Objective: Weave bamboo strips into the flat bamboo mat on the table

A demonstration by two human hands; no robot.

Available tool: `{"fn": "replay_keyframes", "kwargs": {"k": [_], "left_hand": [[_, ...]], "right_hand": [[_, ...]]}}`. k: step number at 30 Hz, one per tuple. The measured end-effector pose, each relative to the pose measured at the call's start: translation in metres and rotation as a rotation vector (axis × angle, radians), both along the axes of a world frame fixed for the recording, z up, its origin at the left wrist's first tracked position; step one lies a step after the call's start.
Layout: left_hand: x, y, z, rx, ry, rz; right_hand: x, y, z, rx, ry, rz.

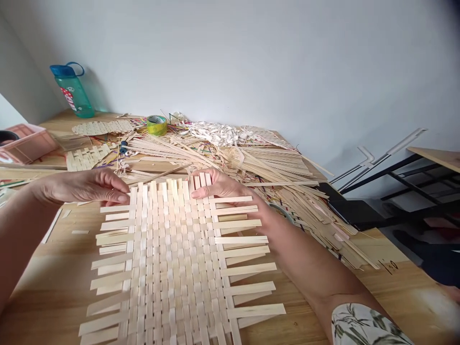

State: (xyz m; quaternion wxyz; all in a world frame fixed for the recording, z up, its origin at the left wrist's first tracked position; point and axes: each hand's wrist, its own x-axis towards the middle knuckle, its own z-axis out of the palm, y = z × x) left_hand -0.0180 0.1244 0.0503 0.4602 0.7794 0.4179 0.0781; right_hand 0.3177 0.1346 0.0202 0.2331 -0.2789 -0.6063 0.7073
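Observation:
A woven mat of pale flat wooden strips [176, 258] fills the lower middle of the view, its loose strip ends sticking out along both sides and the far edge. At its far left corner, my left hand [95, 187] pinches the end of a strip between thumb and fingers. My right hand [212, 184] grips the far edge near the right corner, thumb on top and fingers behind the upright strip ends. The mat is tilted up toward me, over the wooden table [302, 306]. My right fingers are partly hidden behind the strips.
Behind the mat lie heaps of loose strips [276, 163], white shavings [223, 133] and smaller woven pieces [89, 155]. A yellow-green tape roll [156, 125], a teal bottle [74, 93] and a pink basket [30, 143] stand farther back. A black-framed rack [413, 187] is at right.

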Motion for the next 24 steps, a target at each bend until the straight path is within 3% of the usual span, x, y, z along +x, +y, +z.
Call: {"fn": "replay_keyframes", "kwargs": {"k": [3,9,24], "left_hand": [[0.004,0.003,0.0,-0.21,0.112,-0.09],[0.001,0.008,-0.007,-0.239,0.022,-0.179],[-0.001,0.01,-0.007,-0.256,0.03,-0.204]], "right_hand": [[0.0,0.0,-0.002,0.011,0.009,0.022],[-0.004,0.004,-0.01,-0.092,0.049,0.014],[-0.005,-0.002,-0.006,-0.15,0.039,0.016]]}}
